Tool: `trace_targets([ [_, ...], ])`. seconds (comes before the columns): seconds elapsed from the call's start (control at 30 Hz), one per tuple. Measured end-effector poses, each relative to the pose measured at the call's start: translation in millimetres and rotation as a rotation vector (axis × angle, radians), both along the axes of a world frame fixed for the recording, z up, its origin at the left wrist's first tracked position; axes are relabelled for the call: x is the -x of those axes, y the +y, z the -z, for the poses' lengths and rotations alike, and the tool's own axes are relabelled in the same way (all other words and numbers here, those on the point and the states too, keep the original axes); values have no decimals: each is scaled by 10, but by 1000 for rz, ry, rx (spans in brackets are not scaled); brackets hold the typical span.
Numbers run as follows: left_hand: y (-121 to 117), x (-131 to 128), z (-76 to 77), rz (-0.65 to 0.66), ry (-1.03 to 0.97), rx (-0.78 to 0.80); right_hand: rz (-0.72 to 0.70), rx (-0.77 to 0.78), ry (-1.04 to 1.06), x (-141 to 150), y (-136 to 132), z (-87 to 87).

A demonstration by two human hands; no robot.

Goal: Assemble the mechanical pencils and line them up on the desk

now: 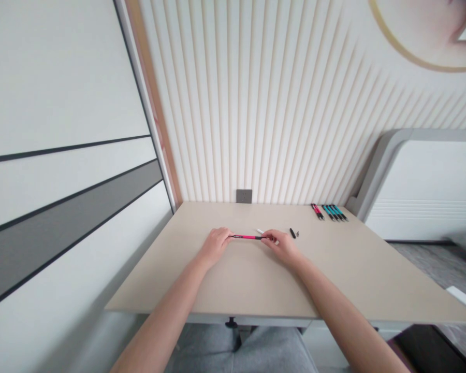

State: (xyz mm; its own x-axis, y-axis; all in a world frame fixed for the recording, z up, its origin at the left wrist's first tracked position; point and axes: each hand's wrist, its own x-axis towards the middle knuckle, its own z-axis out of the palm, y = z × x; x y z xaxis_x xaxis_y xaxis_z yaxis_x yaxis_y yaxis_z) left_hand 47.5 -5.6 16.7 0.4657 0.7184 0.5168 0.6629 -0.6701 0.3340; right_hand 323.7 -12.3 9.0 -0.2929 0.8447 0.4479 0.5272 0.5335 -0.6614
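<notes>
A pink pen [246,237] with black ends is stretched level between my two hands, over the middle of the table. My left hand [216,241] pinches its left end. At the other end, the fingers of my right hand [280,243] are closed on the black part of the pen. Just behind my right hand lies a small white piece [260,231], partly hidden by the fingers. To the right of that hand are a short black piece [292,233] and a tiny dark part [297,234] too small to make out.
At the table's back right lie pink pens [317,211] and, beside them, a row of several teal pens [335,213]. The beige table [357,280] meets a ribbed wall with a dark socket [244,196]. A white panel stands at the left, a grey-framed headboard [423,181] at the right.
</notes>
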Motion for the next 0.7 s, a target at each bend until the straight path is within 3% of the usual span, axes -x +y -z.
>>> trace_targets([
  [0.23,-6,-13,14,31,18,-14,21,43,-150,-12,8,12],
  [0.47,-23,-9,-14,-7,18,-11,-52,-46,-127,26,-65,-42],
  [0.57,-17,-9,-4,21,28,-24,-91,9,-201,34,-75,-33],
  [0.63,-12,-11,7,35,37,-25,-63,44,-200,25,-46,-16],
  [0.7,-10,-13,14,29,39,-21,54,13,-153,-23,15,0],
])
